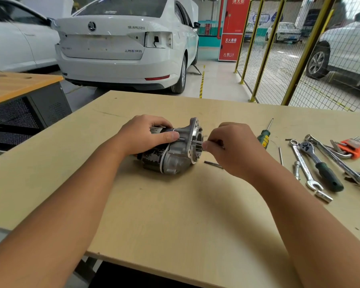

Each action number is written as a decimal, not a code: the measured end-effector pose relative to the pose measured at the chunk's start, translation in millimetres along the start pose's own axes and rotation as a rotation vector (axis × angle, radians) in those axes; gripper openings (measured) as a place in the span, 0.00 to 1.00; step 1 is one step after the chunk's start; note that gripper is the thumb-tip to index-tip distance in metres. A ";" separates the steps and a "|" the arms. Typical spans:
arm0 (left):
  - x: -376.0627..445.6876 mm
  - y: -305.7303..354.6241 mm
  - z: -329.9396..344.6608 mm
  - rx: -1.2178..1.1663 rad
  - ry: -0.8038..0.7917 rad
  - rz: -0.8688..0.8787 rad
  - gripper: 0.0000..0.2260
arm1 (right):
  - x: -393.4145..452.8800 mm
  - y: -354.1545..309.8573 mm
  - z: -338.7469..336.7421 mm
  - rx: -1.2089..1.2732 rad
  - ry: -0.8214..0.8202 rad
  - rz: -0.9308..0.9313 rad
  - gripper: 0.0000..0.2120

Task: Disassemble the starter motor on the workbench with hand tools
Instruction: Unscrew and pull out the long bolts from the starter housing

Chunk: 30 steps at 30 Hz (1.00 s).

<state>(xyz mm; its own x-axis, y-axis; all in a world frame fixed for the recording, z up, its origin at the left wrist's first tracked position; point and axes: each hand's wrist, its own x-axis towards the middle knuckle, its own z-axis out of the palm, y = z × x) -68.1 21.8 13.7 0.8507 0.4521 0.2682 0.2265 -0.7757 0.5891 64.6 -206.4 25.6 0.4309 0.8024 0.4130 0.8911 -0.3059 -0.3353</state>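
Left hand (142,135) grips starter motor (173,150); right hand (233,146) pinches bolt (192,141).

Car repair workshop: white sedan with its tail lamp removed (125,44) at 12 o'clock, yellow-framed wire mesh fence (279,50) at 2 o'clock, chrome wrenches and green-handled ratchet (320,165) on pale plywood workbench (175,215) at 3 o'clock.

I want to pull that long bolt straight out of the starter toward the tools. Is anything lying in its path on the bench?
Nothing visible blocks it. The right hand pinches the long bolt at the starter motor flange; the left hand holds the body. A loose rod lies on the workbench nearer the camera, below that line; the screwdriver sits farther right.
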 end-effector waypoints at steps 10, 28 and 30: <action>0.4 -1.2 0.0 -0.008 -0.004 -0.002 0.20 | -3.2 -5.4 -1.4 -0.021 0.048 0.070 0.07; 2.5 -5.1 -0.1 0.001 -0.008 0.019 0.18 | -2.5 -7.1 1.5 -0.023 0.009 0.163 0.07; 2.6 -5.0 -0.1 -0.002 -0.010 0.016 0.19 | -2.9 -7.9 1.2 -0.006 0.016 0.160 0.07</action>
<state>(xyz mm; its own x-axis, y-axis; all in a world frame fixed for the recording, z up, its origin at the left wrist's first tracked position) -67.1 26.9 11.4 0.8589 0.4350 0.2704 0.2116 -0.7822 0.5860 56.2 -205.7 26.0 0.5696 0.7350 0.3679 0.8116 -0.4326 -0.3926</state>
